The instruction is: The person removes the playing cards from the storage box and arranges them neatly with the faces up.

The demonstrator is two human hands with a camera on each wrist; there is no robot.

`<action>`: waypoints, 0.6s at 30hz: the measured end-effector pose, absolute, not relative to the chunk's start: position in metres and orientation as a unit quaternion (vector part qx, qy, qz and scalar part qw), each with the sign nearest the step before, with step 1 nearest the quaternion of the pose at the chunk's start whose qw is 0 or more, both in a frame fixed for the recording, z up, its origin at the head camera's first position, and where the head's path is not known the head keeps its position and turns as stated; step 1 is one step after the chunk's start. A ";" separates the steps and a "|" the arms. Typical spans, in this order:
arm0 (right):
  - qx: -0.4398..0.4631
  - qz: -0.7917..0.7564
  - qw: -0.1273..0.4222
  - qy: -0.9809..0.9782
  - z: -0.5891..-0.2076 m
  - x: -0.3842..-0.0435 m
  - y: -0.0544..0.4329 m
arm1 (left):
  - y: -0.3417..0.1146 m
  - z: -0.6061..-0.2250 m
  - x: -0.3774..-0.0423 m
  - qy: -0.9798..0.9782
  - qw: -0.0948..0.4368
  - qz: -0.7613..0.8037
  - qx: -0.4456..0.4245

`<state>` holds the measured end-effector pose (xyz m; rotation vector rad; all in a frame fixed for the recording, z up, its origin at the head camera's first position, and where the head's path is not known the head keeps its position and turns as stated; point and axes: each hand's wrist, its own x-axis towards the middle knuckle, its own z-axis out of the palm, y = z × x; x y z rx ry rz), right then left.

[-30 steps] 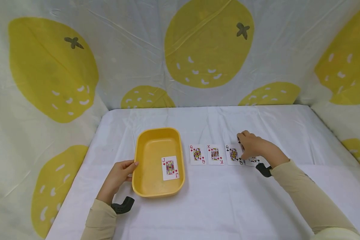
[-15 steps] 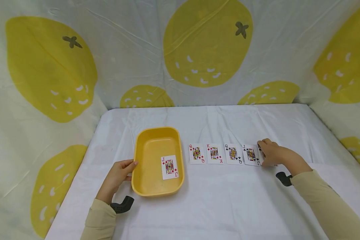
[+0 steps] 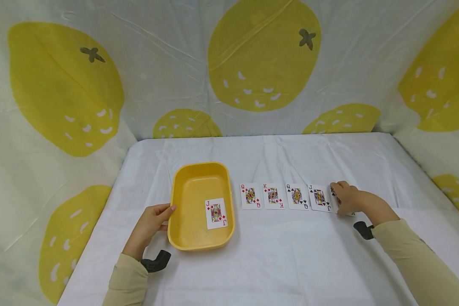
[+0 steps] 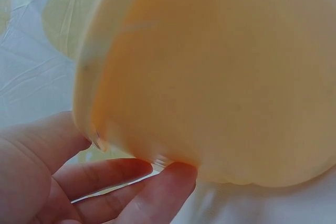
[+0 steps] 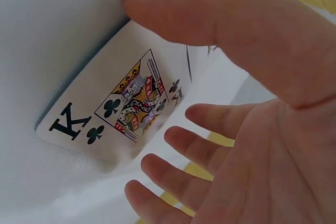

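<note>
At the right end of a row of playing cards, my right hand grips the king of clubs by opposite edges. The thumb lies along one edge, with the fingertips right at the other. In the head view this hand hides most of the card. To its left lie the jack of clubs, queen of clubs, king of diamonds and queen of diamonds, all face up. My left hand pinches the left rim of a yellow plastic tray. Inside the tray lies the jack of diamonds.
White cloth covers the table, with a few creases. A lemon-printed curtain rises behind its far edge and along both sides. A black wrist mount sticks out under the left wrist, another under the right.
My right hand has moved right from over the jack of clubs, uncovering it, and the king of clubs now lies at the row's end. The left hand and tray stay put.
</note>
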<state>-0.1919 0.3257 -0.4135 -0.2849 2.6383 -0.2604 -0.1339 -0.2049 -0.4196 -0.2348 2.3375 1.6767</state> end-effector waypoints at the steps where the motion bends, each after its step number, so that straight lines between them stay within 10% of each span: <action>1: -0.103 -0.094 0.235 0.962 -0.413 -0.191 0.325 | -0.205 -0.420 -0.134 0.803 0.126 0.576 -0.082; 18: -0.140 -0.099 0.172 0.970 -0.390 -0.192 0.284 | -0.205 -0.419 -0.133 0.806 0.128 0.573 -0.081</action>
